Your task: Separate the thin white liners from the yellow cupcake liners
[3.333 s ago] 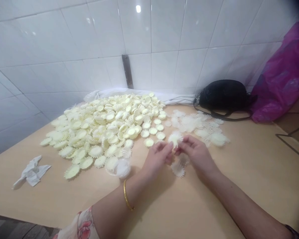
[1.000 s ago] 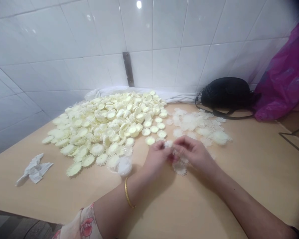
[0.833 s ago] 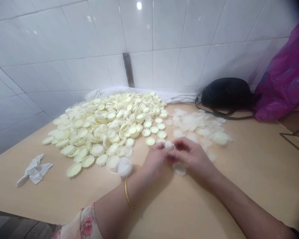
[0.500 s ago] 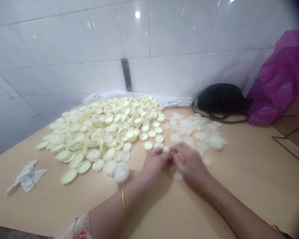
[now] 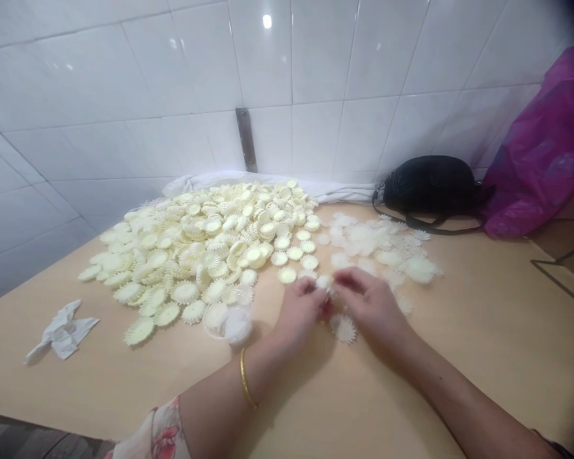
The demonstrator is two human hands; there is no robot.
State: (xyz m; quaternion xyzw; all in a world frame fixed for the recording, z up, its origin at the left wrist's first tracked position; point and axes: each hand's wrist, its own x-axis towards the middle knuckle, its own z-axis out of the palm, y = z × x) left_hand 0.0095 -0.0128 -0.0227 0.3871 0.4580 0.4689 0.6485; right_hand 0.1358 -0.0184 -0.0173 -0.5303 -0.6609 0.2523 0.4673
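Above the front of the table, my left hand (image 5: 302, 309) pinches a small white scalloped disc (image 5: 323, 282) between thumb and fingers. My right hand (image 5: 370, 303) is closed at the disc's right edge, its thumb and forefinger meeting there. Something reddish shows beneath the disc, too blurred to name. Just below the hands lies a flat white frilled piece (image 5: 344, 328). Beside my left wrist stands a clear round tub (image 5: 229, 324) with whitish contents. Pale yellow frilled cups (image 5: 210, 236) form a large heap to the left, while loose white frilled pieces (image 5: 377, 239) spread out on the right.
A crumpled white tissue (image 5: 63, 331) lies at the left of the wooden table (image 5: 182, 389). Along the tiled wall runs a white cloth (image 5: 344, 192). A black bag (image 5: 430, 185) and a magenta plastic bag (image 5: 540, 146) are at the back right.
My right hand has shifted slightly right and its fingers have loosened a little, so more of the small disc shows. The frilled piece below the hands is more visible. The view has shifted slightly.
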